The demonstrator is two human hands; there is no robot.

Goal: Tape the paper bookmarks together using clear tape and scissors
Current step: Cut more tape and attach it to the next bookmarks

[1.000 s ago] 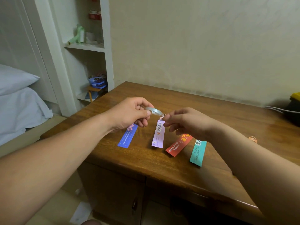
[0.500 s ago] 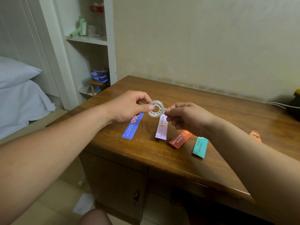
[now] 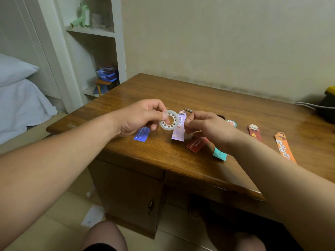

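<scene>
My left hand (image 3: 139,117) pinches a small clear tape roll (image 3: 169,120), its face turned toward me, above the wooden desk (image 3: 226,98). My right hand (image 3: 206,126) hovers just right of the roll with fingertips pinched; whether it grips the tape end I cannot tell. Paper bookmarks lie in a row on the desk: blue (image 3: 142,134), lilac (image 3: 179,129), red (image 3: 196,144), teal (image 3: 219,154), dark red (image 3: 254,132) and orange (image 3: 283,146). A metal tip of the scissors (image 3: 188,110) peeks out behind my right hand.
A round green sticker-like piece (image 3: 231,123) lies behind my right wrist. A dark object with cables (image 3: 328,105) sits at the desk's far right. A white shelf unit (image 3: 94,44) and a bed with pillows (image 3: 16,87) stand to the left. My knees show below the desk.
The tape roll has turned from edge-on to face-on in my left hand. The view has shifted, bringing the dark red and orange bookmarks into sight on the right.
</scene>
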